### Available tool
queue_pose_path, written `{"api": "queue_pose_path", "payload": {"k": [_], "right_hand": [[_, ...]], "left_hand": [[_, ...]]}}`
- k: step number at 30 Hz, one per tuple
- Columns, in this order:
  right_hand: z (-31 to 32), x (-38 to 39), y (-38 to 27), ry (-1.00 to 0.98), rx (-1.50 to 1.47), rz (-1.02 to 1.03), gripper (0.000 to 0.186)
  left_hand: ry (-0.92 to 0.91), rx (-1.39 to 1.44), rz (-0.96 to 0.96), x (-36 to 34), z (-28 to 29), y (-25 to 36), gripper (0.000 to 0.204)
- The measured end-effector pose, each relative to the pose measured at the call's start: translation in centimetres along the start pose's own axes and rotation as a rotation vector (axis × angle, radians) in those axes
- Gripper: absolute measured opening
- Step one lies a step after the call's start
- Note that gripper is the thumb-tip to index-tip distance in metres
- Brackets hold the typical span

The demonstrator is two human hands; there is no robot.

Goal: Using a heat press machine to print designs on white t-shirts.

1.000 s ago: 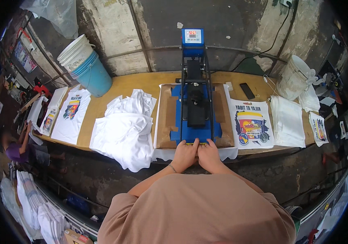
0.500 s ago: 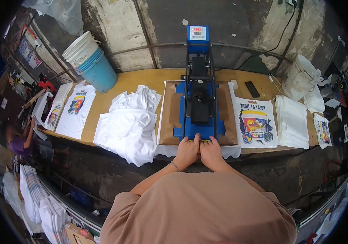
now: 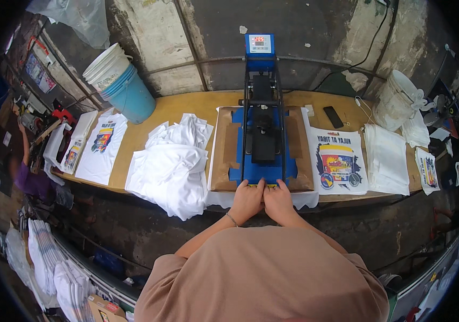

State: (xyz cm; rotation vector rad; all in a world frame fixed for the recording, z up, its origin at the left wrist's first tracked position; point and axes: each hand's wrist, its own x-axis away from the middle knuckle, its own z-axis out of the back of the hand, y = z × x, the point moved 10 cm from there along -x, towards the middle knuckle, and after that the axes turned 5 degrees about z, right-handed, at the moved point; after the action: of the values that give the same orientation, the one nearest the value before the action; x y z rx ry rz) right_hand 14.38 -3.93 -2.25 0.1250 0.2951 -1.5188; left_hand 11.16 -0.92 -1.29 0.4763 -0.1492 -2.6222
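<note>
Stained, patched wall panels (image 3: 288, 27) in dark grey and cream stand beyond the hands, at the back of a long yellowish wooden table (image 3: 184, 102). Left hand (image 3: 246, 205) and right hand (image 3: 278, 205) sit side by side, touching, at the table's front edge, both closed on the near end of a blue and black heat press (image 3: 263, 147); the fingertips are hidden, so how far they wrap round cannot be told. A dark bracelet (image 3: 231, 219) circles the left wrist. Straight ahead of the hands, the press lies over a brown-covered pad (image 3: 224, 155) with white cloth (image 3: 219, 199) under it, and its blue control box (image 3: 260, 60), with a lit display, rises at the far end.

Just left of the hands lies a rumpled pile of white garments (image 3: 167, 180); farther left come a white shirt (image 3: 102, 142) with a colourful print and, behind the pile, nested white and blue buckets (image 3: 133, 99). Right of the hands are a printed sheet (image 3: 340, 161) and a stack of white cloth (image 3: 386, 163), with a black phone (image 3: 332, 117) ahead of them and a whitish bucket (image 3: 394, 104) beyond. Well off to the left, a person in a purple top (image 3: 32, 180) reaches up with one arm
</note>
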Motion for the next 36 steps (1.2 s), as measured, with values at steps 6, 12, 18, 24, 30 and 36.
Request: {"api": "queue_pose_path", "payload": {"k": [6, 12, 18, 24, 30, 36], "right_hand": [[-0.37, 0.04, 0.43, -0.008, -0.019, 0.005, 0.036], [-0.26, -0.09, 0.32, 0.004, -0.014, -0.008, 0.035], [-0.01, -0.2, 0.07, 0.008, 0.03, -0.004, 0.048], [-0.42, -0.23, 0.12, -0.014, 0.044, -0.011, 0.05], [-0.21, -0.17, -0.03, -0.023, 0.035, -0.006, 0.047], [-0.73, -0.11, 0.24, 0.0, 0.053, -0.012, 0.043]], "left_hand": [[-0.038, 0.045, 0.035, -0.36, -0.13, 0.03, 0.042], [0.011, 0.058, 0.057, -0.28, -0.06, -0.35, 0.042], [0.033, 0.026, 0.033, 0.03, 0.27, -0.2, 0.055], [0.067, 0.041, 0.017, 0.27, 0.3, -0.16, 0.06], [0.03, -0.008, 0.012, 0.3, -0.26, -0.16, 0.06], [0.012, -0.017, 0.007, 0.29, -0.26, -0.1, 0.06]]}}
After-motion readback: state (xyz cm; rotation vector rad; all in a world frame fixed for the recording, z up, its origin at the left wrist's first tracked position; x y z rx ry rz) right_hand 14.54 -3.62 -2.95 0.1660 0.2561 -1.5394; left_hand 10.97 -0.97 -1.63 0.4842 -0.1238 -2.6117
